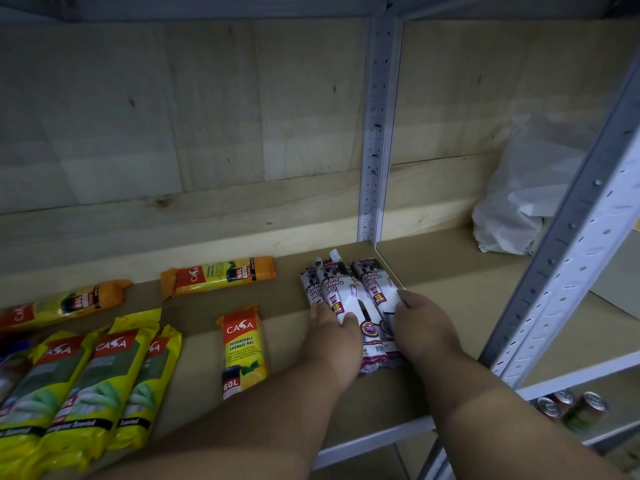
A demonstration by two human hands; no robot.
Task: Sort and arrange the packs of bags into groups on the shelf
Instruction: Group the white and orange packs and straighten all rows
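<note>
1. Fingers of the left hand [335,332] and right hand [420,323] curl around three white drawstring bag packs [349,296].
2. These packs lie side by side on the shelf [450,271], beside the metal post [375,133].

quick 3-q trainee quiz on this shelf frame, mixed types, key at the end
1. True or false: both hands rest on the white drawstring packs.
2. How many orange lemon packs lie apart from one another on the shelf? A) one B) three C) five
3. Fill in: the green-and-yellow packs lie side by side at the shelf's ____ end.

Key: 1 true: left hand and right hand flank them. 2 B: back, far left, front middle. 3 left.
</note>
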